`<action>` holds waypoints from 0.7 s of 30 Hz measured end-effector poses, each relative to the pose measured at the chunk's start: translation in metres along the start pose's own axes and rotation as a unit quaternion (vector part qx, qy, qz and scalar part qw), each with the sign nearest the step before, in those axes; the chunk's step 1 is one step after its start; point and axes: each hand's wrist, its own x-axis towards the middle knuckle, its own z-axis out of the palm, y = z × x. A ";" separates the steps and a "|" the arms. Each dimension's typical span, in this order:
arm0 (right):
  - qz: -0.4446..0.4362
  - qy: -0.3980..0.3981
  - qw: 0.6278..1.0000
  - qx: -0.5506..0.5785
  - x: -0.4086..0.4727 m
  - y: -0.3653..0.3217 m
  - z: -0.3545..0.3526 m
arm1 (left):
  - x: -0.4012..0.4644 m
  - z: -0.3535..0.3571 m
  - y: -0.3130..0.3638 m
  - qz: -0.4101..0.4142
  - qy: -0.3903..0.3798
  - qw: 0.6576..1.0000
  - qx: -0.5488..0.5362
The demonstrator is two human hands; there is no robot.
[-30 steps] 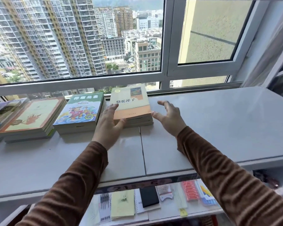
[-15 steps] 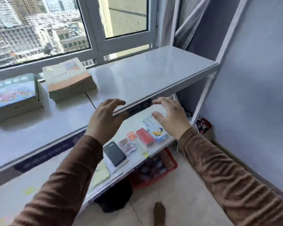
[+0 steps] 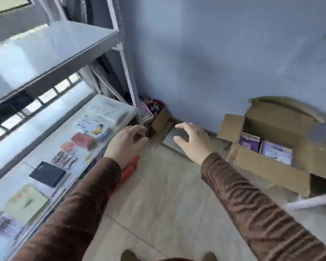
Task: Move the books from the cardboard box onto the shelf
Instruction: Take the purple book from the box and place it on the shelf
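The open cardboard box (image 3: 267,166) sits on the floor at the right against the blue wall, flaps spread. Two books with purple covers (image 3: 276,152) lie inside it. The grey shelf (image 3: 68,46) stands at the left, its top board bare in this view. My left hand (image 3: 126,144) hovers in mid-air near the shelf's lower board, fingers loosely curled, holding nothing. My right hand (image 3: 193,140) is stretched forward over the floor, fingers spread and empty, well left of the box. Brown sleeves cover both arms.
The lower shelf board (image 3: 51,161) carries a black wallet-like case (image 3: 47,173), cards and small packets. An orange basket (image 3: 129,172) sits under it. A small box of colourful items (image 3: 152,110) fills the corner. A flat grey object (image 3: 174,141) lies on the tiled floor.
My view has swung right and down from the window shelf with its book stacks to the floor and the cardboard box. Both hands left the shelved book and now hang empty.
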 end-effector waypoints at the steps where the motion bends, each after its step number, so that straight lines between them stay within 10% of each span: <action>1: 0.018 -0.003 1.000 0.001 -0.010 0.027 -0.012 | 0.005 0.023 0.022 0.005 -0.020 1.000 -0.003; 21: 0.276 -0.049 0.960 0.019 -0.012 0.385 -0.125 | 0.163 0.346 0.238 0.023 -0.233 0.970 -0.073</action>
